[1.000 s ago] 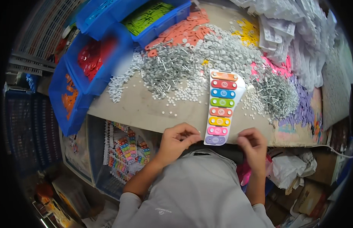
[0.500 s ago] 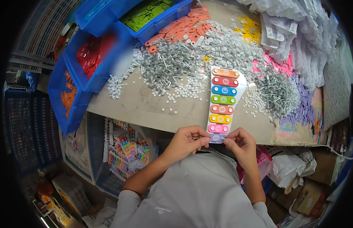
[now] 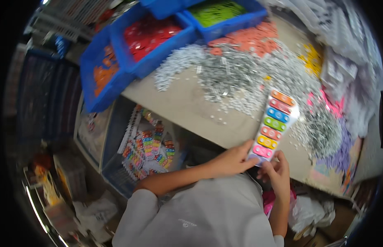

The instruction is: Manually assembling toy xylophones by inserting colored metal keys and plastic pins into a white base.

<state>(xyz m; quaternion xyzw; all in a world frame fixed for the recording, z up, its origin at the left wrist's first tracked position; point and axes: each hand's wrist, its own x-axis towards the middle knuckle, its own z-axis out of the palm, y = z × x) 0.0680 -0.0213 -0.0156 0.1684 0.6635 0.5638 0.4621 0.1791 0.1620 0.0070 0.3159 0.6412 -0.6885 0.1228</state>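
Note:
A toy xylophone (image 3: 272, 124) with a white base and a column of bars in several colours tilts over the bench's front edge, its narrow end towards me. My left hand (image 3: 237, 158) grips that narrow end, thumb on top and fingers along the side and under it. Beside the lower corner is my right hand (image 3: 278, 171), with bent fingers spread apart and the thumb close to the lilac end bar. Motion blur hides whether that thumb touches it. The lilac bar is partly covered by my hands.
Heaped on the bench (image 3: 179, 109) are screws (image 3: 228, 70), white caps (image 3: 183, 59), coral bars (image 3: 253, 39) and lilac bars (image 3: 337, 144). Blue bins (image 3: 129, 66) stand at left. Under the bench, a crate (image 3: 111, 175) holds several similar xylophones (image 3: 152, 144). White plastic parts (image 3: 339, 68) are piled at right.
The view has swung left, so the bench appears shifted right. The xylophone now tilts more. My left hand has gone from pinching its corner to gripping its end; my right fingers have loosened.

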